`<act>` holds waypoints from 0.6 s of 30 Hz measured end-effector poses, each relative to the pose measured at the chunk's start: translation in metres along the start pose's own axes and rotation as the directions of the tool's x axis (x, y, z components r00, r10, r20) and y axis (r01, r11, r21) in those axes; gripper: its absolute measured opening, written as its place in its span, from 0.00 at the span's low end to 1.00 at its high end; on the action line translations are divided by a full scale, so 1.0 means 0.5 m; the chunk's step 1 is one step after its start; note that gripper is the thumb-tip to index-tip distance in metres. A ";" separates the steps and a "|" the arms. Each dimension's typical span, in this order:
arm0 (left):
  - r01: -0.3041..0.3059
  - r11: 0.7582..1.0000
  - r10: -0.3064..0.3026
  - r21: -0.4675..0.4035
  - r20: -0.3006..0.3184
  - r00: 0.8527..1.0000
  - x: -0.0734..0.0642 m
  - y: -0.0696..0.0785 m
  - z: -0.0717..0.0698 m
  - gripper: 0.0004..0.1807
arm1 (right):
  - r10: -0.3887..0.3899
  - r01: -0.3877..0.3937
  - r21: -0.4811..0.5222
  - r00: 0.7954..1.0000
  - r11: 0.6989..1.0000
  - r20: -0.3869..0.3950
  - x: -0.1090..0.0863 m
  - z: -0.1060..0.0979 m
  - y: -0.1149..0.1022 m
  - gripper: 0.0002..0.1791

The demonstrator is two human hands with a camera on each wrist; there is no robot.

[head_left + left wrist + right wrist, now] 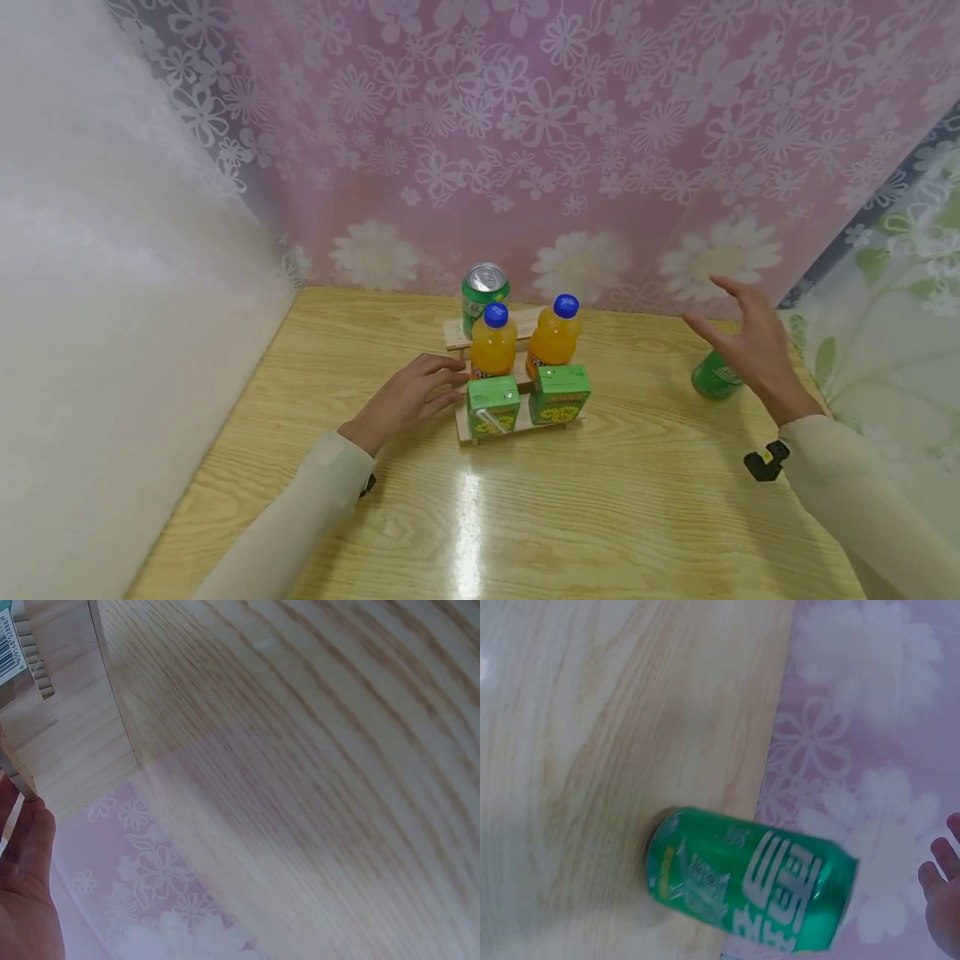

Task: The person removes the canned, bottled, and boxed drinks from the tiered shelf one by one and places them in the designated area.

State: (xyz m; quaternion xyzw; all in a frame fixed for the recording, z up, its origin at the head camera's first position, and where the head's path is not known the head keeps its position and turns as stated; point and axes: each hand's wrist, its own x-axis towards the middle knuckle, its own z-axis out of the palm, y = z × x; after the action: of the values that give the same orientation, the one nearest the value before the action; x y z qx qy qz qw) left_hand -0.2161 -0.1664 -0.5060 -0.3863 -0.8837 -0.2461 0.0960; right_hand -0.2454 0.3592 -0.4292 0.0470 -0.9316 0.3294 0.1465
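A small tiered wooden rack (462,428) stands on the table, with drinks on its steps. On the top step is a green can (474,310), in the middle two orange drink bottles (492,343) with blue caps, and in front two green juice boxes (559,397). My left hand (408,393) is at the rack's left side, and in the left wrist view its fingertips touch the end of a wooden strip (19,769). My right hand (759,354) is raised at the right, thumb and fingers spread and holding nothing. Below it another green can (712,379) stands on the table, partly hidden by the hand.
The wood-grain table (637,500) meets a pink flowered curtain (465,167) at the back. A white wall-like sheet (135,292) borders the left, and a leaf-patterned cloth (885,375) the right. A straw (491,421) lies across the front of the left juice box.
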 end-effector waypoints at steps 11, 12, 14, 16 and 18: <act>-0.039 0.999 0.039 0.016 -0.046 0.998 0.000 -0.003 0.006 0.18 | -0.028 0.025 0.088 0.999 0.996 0.030 0.032 0.016 -0.070 0.45; -0.040 0.999 0.041 0.016 -0.047 0.998 -0.001 -0.003 0.007 0.18 | -0.030 0.027 0.093 0.999 0.995 0.034 0.034 0.018 -0.075 0.45; -0.041 0.999 0.041 0.018 -0.043 0.998 -0.001 -0.003 0.008 0.19 | -0.038 0.034 0.094 0.999 0.995 0.036 0.037 0.021 -0.084 0.44; -0.040 0.999 0.041 0.025 -0.039 0.998 -0.001 -0.003 0.009 0.19 | -0.048 0.044 0.099 0.998 0.994 0.036 0.040 0.023 -0.094 0.44; -0.039 0.999 0.040 0.030 -0.037 0.998 -0.002 -0.004 0.010 0.20 | -0.060 0.056 0.105 0.997 0.993 0.040 0.043 0.025 -0.104 0.43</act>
State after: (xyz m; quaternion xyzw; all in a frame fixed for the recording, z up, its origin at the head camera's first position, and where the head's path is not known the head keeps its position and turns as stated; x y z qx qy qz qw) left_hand -0.2168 -0.1654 -0.5114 -0.3977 -0.8774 -0.2384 0.1232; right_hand -0.2592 0.3111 -0.4005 0.0887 -0.9143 0.3721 0.1332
